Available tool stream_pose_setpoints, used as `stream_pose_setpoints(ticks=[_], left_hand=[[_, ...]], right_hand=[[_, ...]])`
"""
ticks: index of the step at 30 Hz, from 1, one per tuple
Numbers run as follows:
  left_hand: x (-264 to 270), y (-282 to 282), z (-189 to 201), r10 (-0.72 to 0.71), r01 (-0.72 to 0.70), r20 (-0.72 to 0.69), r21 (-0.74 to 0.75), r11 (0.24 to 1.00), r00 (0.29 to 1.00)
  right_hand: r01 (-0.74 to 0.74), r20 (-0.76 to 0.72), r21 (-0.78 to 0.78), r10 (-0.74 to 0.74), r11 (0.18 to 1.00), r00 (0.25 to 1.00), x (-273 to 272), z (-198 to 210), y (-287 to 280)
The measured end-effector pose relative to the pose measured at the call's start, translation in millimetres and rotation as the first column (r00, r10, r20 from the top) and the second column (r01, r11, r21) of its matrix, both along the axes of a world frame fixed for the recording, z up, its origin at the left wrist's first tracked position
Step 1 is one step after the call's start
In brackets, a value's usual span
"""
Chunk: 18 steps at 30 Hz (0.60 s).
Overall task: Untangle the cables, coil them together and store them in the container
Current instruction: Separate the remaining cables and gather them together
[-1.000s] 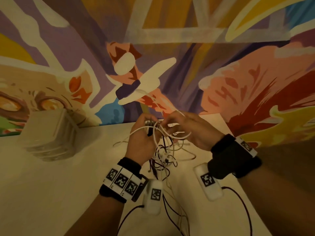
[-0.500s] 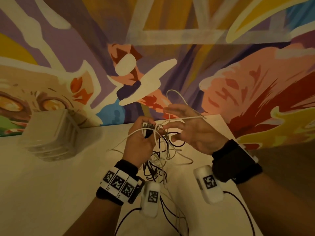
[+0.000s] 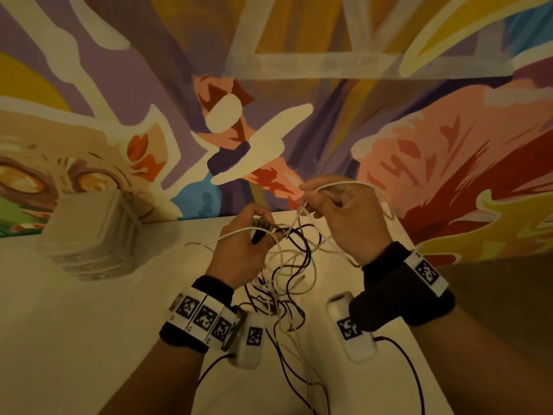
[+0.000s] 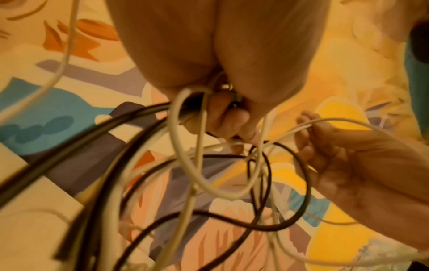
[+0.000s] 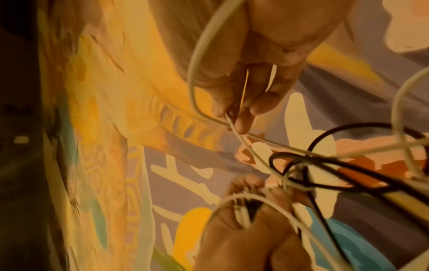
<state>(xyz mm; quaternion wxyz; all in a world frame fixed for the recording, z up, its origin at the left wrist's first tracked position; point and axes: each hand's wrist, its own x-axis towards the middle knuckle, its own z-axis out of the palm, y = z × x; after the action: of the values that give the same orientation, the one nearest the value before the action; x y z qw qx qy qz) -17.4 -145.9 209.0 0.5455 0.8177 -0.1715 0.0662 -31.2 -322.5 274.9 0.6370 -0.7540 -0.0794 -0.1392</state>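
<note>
A tangle of thin white and black cables [image 3: 287, 274] hangs between my hands above the white table [image 3: 89, 324]. My left hand [image 3: 245, 244] grips a bunch of cable ends and plugs [image 4: 228, 91] in its curled fingers. My right hand [image 3: 344, 214], raised higher and to the right, pinches a white cable [image 5: 232, 124] between thumb and fingertips; a loop of it runs over the back of that hand [image 3: 344, 184]. Black loops [image 4: 267, 183] knot with white ones just below the left fingers. The translucent lidded container [image 3: 92, 235] sits on the table at the left, apart from both hands.
A painted mural wall [image 3: 299, 85] stands right behind the table. More cable strands [image 3: 299, 369] trail down toward me between the wrists. Black leads [image 3: 416, 378] run from the wrist cameras. The table's right edge [image 3: 419, 339] lies under my right forearm.
My right hand has lifted up and to the right, drawing a white cable out of the tangle and closing its fingers on it. The left hand has kept its grip and hardly moved.
</note>
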Motion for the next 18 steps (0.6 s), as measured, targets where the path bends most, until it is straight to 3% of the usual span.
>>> stream_pose_setpoints(ticks=[3, 6, 8, 10, 12, 13, 14, 16, 18], left_hand=[[3, 6, -10, 0.065, -0.065, -0.028, 0.002, 0.998, 0.998], [10, 19, -28, 0.25, -0.258, -0.14, -0.043, 0.965, 0.958], [19, 38, -45, 0.414, -0.445, -0.32, -0.027, 0.895, 0.852], [25, 69, -64, 0.542, -0.592, -0.488, 0.062, 0.804, 0.685], [22, 92, -78, 0.639, -0.657, -0.545, 0.198, 0.728, 0.543], [16, 95, -78, 0.669, -0.655, -0.521, 0.25, 0.713, 0.53], [12, 92, -77, 0.679, -0.637, -0.478, 0.28, 0.719, 0.557], [7, 77, -69, 0.634, -0.565, -0.36, 0.289, 0.773, 0.684], [8, 56, -60, 0.565, -0.482, -0.222, 0.335, 0.81, 0.795]], right_hand=[[0.036, 0.049, 0.061, -0.039, 0.997, 0.998, 2, 14, -11], [0.1, 0.078, 0.014, -0.101, 0.995, 0.992, 4, 22, -26], [0.174, 0.096, 0.032, -0.177, 0.984, 0.98, 5, 26, -48], [0.327, 0.162, 0.088, -0.337, 0.941, 0.927, 5, 35, -79], [0.386, 0.182, 0.201, -0.422, 0.9, 0.888, 5, 48, -106], [0.361, 0.17, 0.18, -0.39, 0.915, 0.905, 4, 53, -111], [0.307, 0.129, 0.098, -0.318, 0.947, 0.939, 2, 56, -109], [0.154, -0.02, -0.046, -0.155, 0.987, 0.988, 1, 52, -95], [0.07, -0.108, -0.044, -0.075, 0.997, 0.991, 2, 42, -78]])
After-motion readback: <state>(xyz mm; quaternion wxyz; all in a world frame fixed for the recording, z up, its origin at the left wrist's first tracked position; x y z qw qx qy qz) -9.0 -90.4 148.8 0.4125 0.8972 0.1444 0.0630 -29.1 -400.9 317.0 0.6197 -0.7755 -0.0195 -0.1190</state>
